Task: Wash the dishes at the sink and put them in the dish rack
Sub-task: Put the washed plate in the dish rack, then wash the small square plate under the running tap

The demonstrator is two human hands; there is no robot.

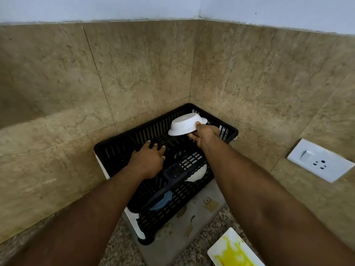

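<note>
A black slatted dish rack (115, 148) with white legs stands in the corner of the counter. My right hand (206, 136) pinches the rim of a white bowl (185, 122), held upside down and tilted above the rack's far end. My left hand (148, 160) hovers over the rack's upper tier with fingers spread and relaxed, holding nothing. On the lower tier, partly hidden, sit a white dish (197, 174) and a blue dish (160, 202).
A white rectangular plate (233, 251) smeared with yellow residue lies on the speckled counter at the bottom right. A grey mat (207, 204) lies under the rack. Brown tiled walls close in on both sides; a white switch and socket (319, 160) is on the right wall.
</note>
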